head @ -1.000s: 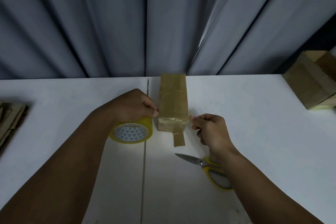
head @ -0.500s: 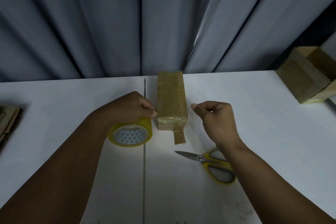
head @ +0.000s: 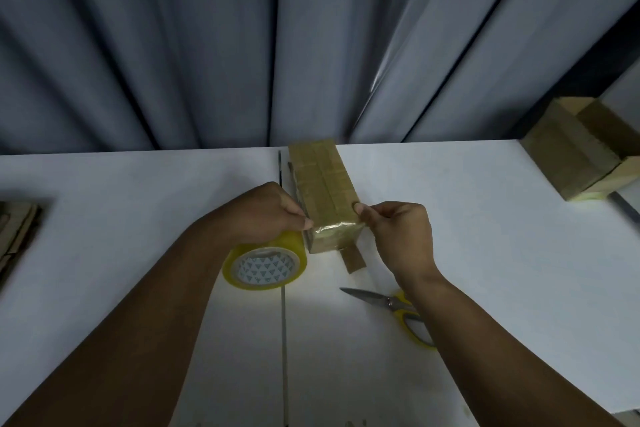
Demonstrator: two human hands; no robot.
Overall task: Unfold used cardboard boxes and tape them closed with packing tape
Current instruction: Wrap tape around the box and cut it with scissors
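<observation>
— Two hands, one box [head: 323,184], middle of the table [head: 485,253]. Entry?

— My left hand [head: 270,215] grips the roll [head: 265,262] beside the box's near-left corner; right hand [head: 398,236] pinches tape [head: 334,229] onto the near-right. Purpose, I judge: strip taut across the end. Scissors [head: 381,302] lie by my right forearm, close for the cut.

Core of the tape roll [head: 265,267], under the grip of the left hand [head: 263,215]: we see printed triangles, no letters.
Faces of the box [head: 322,180], between the grips: we read nothing.
</observation>
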